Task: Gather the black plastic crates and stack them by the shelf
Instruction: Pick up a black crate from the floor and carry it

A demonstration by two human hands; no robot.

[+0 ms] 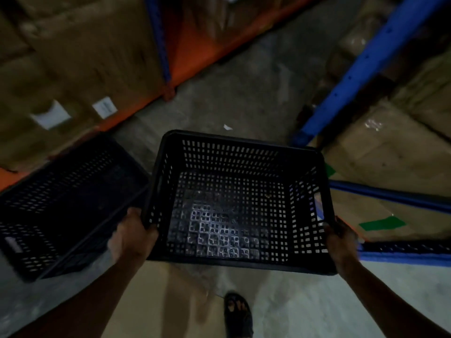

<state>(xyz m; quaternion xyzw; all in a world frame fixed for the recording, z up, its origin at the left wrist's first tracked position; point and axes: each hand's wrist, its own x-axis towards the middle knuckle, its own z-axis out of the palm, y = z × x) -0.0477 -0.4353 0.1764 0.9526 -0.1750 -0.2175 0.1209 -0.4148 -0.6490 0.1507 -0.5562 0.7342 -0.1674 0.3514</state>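
I hold a black perforated plastic crate [234, 167] in front of me, above the concrete floor, its open top facing me and nothing inside it. My left hand [131, 237] grips its left rim and my right hand [338, 242] grips its right rim. A second black crate [61, 198] stands on the floor to the left, beside the orange shelf rail, its near corner close to my left hand.
Cardboard boxes [73, 57] fill an orange and blue rack [168, 57] on the left. A blue rack upright [366, 62] and more boxes [390, 152] stand on the right. The concrete aisle [244, 93] runs ahead between them. My sandalled foot [238, 313] is below the crate.
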